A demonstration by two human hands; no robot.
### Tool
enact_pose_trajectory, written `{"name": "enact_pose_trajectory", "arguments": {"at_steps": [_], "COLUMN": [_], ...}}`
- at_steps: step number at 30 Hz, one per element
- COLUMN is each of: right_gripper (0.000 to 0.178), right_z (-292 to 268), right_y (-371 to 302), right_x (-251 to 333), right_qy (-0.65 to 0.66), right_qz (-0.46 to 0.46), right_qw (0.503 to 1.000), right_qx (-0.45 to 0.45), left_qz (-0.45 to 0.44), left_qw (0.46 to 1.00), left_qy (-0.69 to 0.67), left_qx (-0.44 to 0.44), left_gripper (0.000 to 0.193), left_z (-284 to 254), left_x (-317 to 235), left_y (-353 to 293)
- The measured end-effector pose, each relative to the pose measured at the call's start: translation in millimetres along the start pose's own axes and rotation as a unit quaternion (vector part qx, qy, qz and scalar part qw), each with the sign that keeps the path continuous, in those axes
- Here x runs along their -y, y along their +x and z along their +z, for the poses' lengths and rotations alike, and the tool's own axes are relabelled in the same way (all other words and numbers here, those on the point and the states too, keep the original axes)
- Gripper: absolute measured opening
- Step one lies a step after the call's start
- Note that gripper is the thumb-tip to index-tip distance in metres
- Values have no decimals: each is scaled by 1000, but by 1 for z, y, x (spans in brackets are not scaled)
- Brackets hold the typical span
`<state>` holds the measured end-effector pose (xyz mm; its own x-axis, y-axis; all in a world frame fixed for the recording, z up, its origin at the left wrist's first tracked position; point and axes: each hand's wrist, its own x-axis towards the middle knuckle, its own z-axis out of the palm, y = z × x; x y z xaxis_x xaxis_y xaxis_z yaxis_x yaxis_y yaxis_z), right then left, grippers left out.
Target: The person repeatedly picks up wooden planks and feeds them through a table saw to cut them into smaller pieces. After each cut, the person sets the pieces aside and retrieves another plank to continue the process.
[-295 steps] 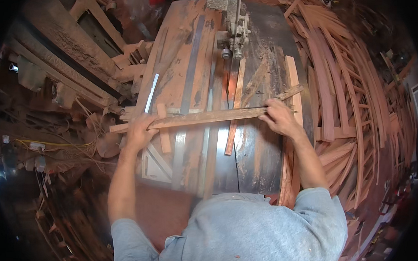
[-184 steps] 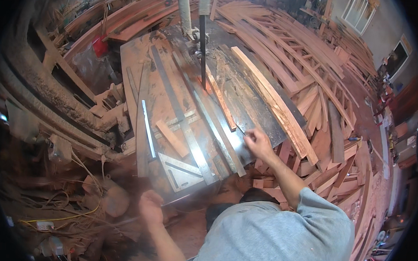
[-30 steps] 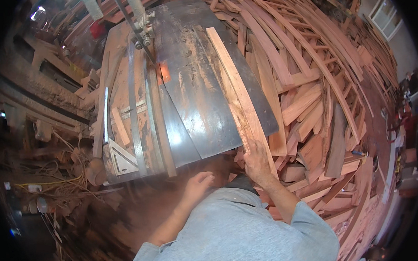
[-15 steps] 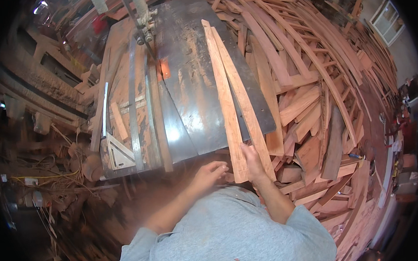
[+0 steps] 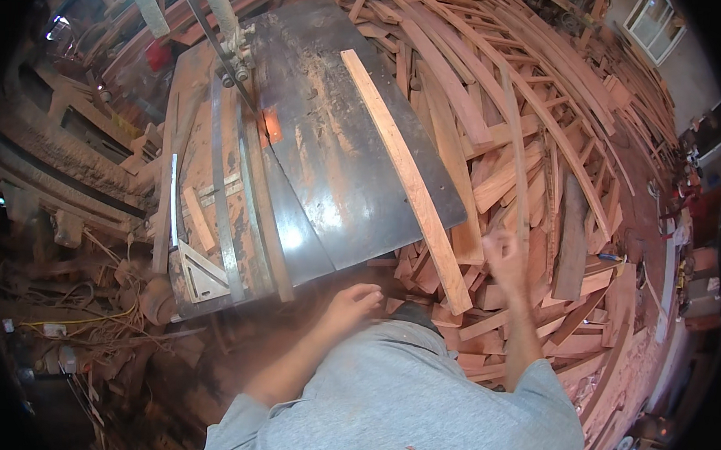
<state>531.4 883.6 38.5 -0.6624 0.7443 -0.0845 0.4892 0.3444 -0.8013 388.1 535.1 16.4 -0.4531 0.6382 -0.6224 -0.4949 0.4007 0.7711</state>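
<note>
Low at centre, left hand (image 5: 356, 300) with fingers loosely half-curled around nothing visible. Right of centre, right hand (image 5: 506, 253), blurred at the lower end of a thin strip (image 5: 514, 127); impossible to tell whether gripped or loose. Between, a pale strip (image 5: 405, 170) along the right side of the desk (image 5: 330, 187), near end overhanging: likely to tip if bumped. Farther right, jumbled wood pile (image 5: 571, 244), apt to slide under careless dropping.

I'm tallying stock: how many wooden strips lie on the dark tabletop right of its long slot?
1: the pale strip, slanting along the right side of the dark tabletop, its near end overhanging the front edge. None seems hidden there.
</note>
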Motion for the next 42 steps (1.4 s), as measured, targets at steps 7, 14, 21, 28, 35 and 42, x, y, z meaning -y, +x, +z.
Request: {"name": "enact_pose_trajectory", "arguments": {"at_steps": [7, 14, 21, 28, 35, 42], "right_gripper": [70, 42, 29, 38, 66, 83], "right_z": [91, 134, 179, 107, 235, 347], "right_y": [-44, -39, -50, -58, -39, -76], "right_x": [8, 65, 49, 82, 145, 195], "right_qy": [-8, 427, 250, -307, 112, 25], "right_qz": [27, 96, 87, -369, -134, -179], "right_qw": [984, 797, 898, 871, 898, 887], "right_qx": [176, 416, 350, 99, 403, 426], "left_qz": [72, 43, 27, 14, 149, 54], "left_qw": [997, 981, 990, 816, 737, 712], "left_qy": [-2, -183, -61, -397, -594, -628], "left_qx": [-19, 57, -127, -419, -285, -309], "left_gripper": [47, 51, 45, 37, 24, 49], "left_z": [24, 41, 22, -32, -83, -50], "left_x": [-11, -18, 39, 96, 119, 135], "left_y": [6, -3, -3, -43, 3, -28]}}
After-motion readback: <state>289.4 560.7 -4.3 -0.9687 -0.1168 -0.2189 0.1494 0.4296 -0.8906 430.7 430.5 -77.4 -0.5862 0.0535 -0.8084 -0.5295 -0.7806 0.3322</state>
